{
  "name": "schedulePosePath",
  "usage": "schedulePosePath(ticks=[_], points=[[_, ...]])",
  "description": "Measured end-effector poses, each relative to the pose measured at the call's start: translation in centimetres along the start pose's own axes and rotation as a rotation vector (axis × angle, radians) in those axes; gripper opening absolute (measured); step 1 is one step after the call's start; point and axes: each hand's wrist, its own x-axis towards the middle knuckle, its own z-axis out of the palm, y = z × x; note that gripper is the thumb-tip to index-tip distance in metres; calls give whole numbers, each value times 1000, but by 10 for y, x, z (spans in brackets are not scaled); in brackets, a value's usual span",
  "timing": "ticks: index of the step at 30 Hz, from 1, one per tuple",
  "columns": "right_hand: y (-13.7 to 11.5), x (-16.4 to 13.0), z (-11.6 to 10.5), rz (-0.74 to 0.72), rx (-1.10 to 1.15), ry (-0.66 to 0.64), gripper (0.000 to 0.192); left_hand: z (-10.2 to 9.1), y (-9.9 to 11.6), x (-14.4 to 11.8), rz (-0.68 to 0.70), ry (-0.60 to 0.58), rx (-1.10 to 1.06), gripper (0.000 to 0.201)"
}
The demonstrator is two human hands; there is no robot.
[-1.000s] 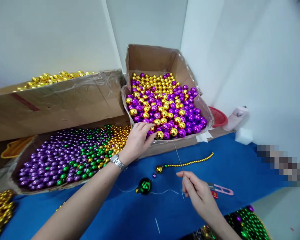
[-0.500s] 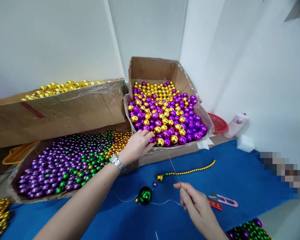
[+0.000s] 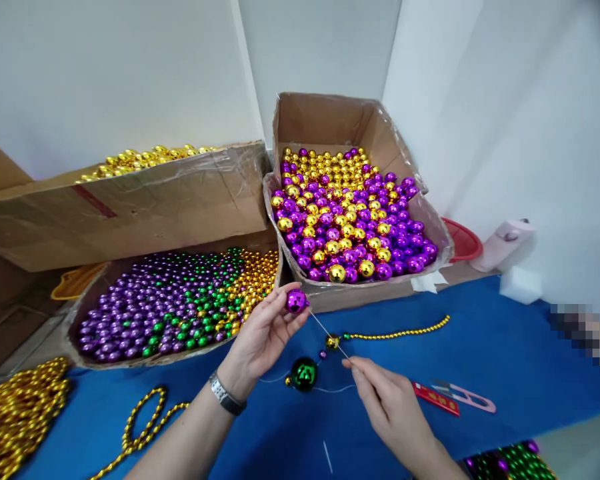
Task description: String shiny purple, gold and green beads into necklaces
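Bench (image 3: pixel 505 347) is covered in blue cloth. At the rear, an open cardboard box (image 3: pixel 330 120) holds mixed gold and purple balls. To its left, a shallow tray box (image 3: pixel 105 347) holds small purple, green and gold beads; above it, a tilted carton (image 3: pixel 130 207) is filled with gold beads. Gold bead strands (image 3: pixel 15 413) lie piled at far left. Thread snips (image 3: pixel 465 397) lie at right, beside a red tool (image 3: pixel 435 399). A red dish (image 3: pixel 463 237) and a white foam block (image 3: pixel 520 285) sit near the wall.

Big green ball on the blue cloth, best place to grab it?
Take the big green ball across its widest part, coming from above: it is round and smooth, and it lies on the blue cloth. A pinch off centre would likely slip. Beads adjoin its upper right and thread runs off both sides, so close front to back.
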Motion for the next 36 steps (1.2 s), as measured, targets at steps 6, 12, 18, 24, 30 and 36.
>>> schedulePosePath(ticks=[6, 12, 18, 24, 30, 36], points=[[7, -6, 5, -49, -96, 10, 24, -10, -4, -5, -20, 12, -2, 31], [9, -7, 5, -43, -124, -18, 25, -11, -4, -7, -35, -43, 59, 31], [14, -8, 8, -96, -267, -17, 26, -12, -13, -18, -23, -142, 337, 34], [15, -7, 12, -132, -189, -35, 24, -16, -21, -25, -89, -138, 285, 33], [22, -11, 18, -173, -261, -24, 24, -17, -24, -32, -56, -100, 307, 35], [26, -13, 24, -247, -337, 4, 24, -22, -25, -36, 7, -63, 368, 34]])
